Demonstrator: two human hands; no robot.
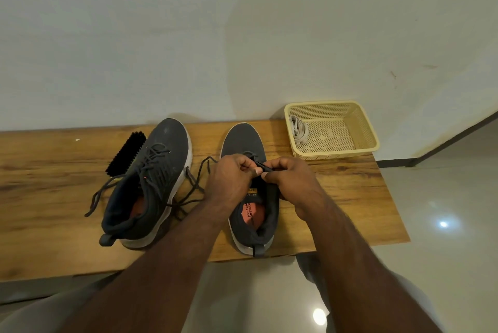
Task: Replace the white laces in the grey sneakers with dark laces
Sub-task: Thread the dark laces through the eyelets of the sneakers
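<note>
Both hands on right sneaker (244,144): left hand (229,179) and right hand (289,180) pinching dark lace (262,166). Left sneaker (153,176) loosely laced dark already, ends trailing on tabletop (350,197).

brush (126,153) left of sneakers (151,184), basket (334,154) right

Orange insole (252,212) of the right-hand sneaker (249,197), mid-frame, shows "CAM" and "ORYTECH", partly cut off; nothing else readable.
</note>
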